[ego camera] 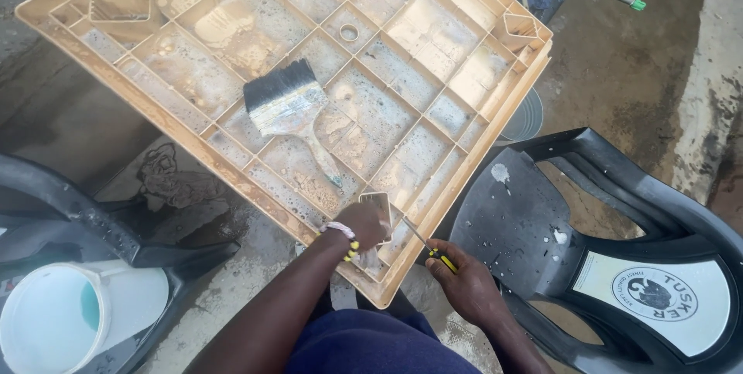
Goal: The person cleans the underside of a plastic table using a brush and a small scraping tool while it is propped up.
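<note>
Ribs divide the upturned tray (433, 3) into shallow cells; a brush (290, 103) blocks the middle ones. Chairs (534, 227) flank both sides, the bucket (70, 320) probably crowding the left

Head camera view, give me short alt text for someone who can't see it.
Seen from above, a person's left hand steadies an upturned beige plastic table while the right hand works a yellow-handled screwdriver at its near corner. A wide paintbrush lies on the ribbed underside, with black plastic chairs either side.
</note>
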